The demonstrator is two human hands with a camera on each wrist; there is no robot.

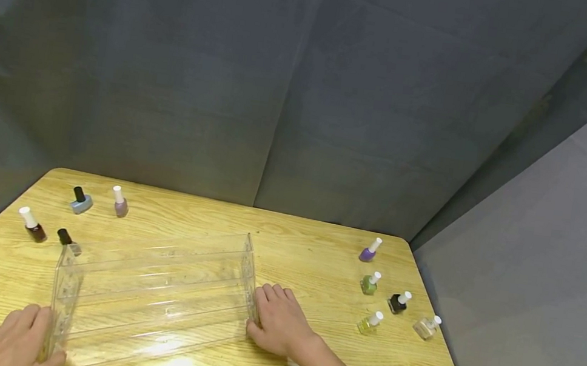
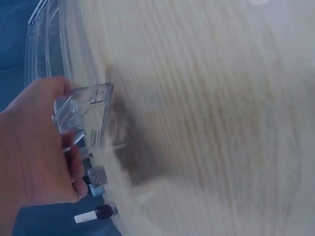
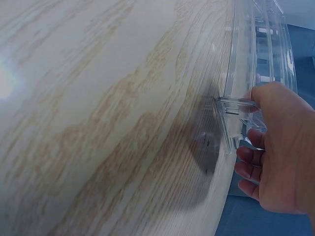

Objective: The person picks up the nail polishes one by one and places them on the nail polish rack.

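Left hand [image 1: 13, 336]: clamped on the left end panel [image 1: 62, 289] of a clear rack [image 1: 159, 290], thumb on one side, fingers curled round the other
Right hand [image 1: 280, 322]: same deal on the right end panel [image 1: 249, 278], thumb and fingers hooked round the plastic
Gap between hands: well apart, whole length of the rack in between
Rack direction: long axis running hand to hand, mostly sideways but slanted, right end farther out than the left; neither hand nearer, one per end
Rack position: near part of the wood-grain table [image 1: 311, 264], towards the left; honestly can't tell if resting on the wood or lifted a bit
Polish on the left: dark red [image 1: 36, 231], light blue [image 1: 82, 204], mauve [image 1: 120, 207], plus a black-capped bottle [image 1: 64, 237] partly behind the rack's corner
Polish on the right: purple [image 1: 367, 255], green [image 1: 368, 285], black [image 1: 397, 305], yellow [image 1: 367, 326] and pale [image 1: 424, 328], loosely scattered
Backdrop: dark grey curtain [image 1: 202, 74] behind the table's far edge
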